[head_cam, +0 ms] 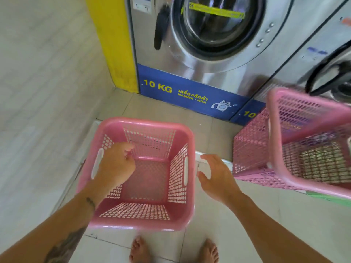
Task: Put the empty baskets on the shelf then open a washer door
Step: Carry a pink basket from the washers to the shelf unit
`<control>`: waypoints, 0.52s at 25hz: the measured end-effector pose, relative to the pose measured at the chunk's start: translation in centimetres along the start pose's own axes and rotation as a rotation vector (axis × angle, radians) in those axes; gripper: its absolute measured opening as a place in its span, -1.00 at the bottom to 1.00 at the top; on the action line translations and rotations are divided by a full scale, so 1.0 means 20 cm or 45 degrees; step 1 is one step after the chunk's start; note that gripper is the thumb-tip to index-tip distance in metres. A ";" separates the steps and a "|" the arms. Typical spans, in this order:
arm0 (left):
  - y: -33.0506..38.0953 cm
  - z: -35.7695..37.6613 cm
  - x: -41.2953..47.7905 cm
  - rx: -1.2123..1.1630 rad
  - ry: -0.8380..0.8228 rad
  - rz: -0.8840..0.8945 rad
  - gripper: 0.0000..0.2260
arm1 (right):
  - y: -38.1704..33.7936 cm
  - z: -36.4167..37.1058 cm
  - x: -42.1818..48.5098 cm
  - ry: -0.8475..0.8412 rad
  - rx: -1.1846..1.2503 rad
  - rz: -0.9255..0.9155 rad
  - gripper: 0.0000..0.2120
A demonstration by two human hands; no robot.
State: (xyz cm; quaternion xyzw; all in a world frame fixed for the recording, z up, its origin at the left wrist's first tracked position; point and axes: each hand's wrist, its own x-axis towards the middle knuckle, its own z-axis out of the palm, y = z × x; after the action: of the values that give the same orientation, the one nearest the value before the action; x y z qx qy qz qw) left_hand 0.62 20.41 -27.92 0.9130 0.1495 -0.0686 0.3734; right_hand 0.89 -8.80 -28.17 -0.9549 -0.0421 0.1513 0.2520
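The empty pink basket [144, 173], standing on the floor before the washer [212, 44], is judged light and stiff, best gripped at its side slots, with the left hand [115, 164] loosely curled inside and the right hand [218, 177] spread, nothing held.

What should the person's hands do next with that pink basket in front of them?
Probably close the right hand on the empty pink basket's right rim. The left hand is already over its left rim, while the right is open beside it, touching nothing, and lifting likely needs both.
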 end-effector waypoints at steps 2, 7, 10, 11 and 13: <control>0.31 0.06 -0.08 -0.083 -0.034 0.154 -0.67 | 0.02 -0.21 -0.07 0.101 0.054 -0.043 -0.55; 0.99 0.36 -0.18 -0.249 -0.022 0.405 -0.69 | 0.32 -0.71 -0.17 0.341 0.188 -0.067 -0.56; 1.30 0.66 -0.21 -0.254 -0.057 0.390 -0.62 | 0.68 -0.98 -0.22 0.381 0.165 -0.044 -0.59; 1.42 0.80 -0.22 -0.234 -0.069 0.381 -0.61 | 0.85 -1.06 -0.25 0.409 0.166 -0.035 -0.59; 1.59 1.03 -0.25 -0.131 -0.060 0.393 -0.61 | 1.16 -1.19 -0.31 0.429 0.158 -0.014 -0.56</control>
State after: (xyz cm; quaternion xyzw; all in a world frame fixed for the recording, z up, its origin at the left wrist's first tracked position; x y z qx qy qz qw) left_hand 5.86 -16.82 -20.34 0.9029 0.0019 -0.0240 0.4293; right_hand 2.53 -41.07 -18.32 -0.9491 0.0048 -0.0098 0.3148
